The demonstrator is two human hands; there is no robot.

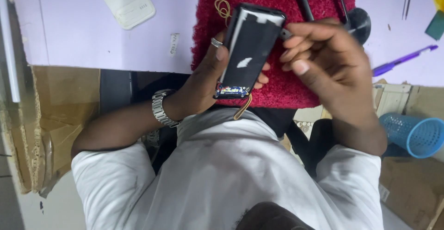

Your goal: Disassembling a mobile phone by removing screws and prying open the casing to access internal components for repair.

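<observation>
The left hand was wrapped around a black, opened device, thumb pressed along its left edge and fingertips showing past its right edge, holding it tilted above the near edge of a red fuzzy mat. A small circuit board showed at the device's near end. The right hand had its fingers pressed together at the device's far right corner, pinching a small grey part there. A white casing lay far left on the pale purple table, a purple pen to the right, and a blue basket stood near right.
</observation>
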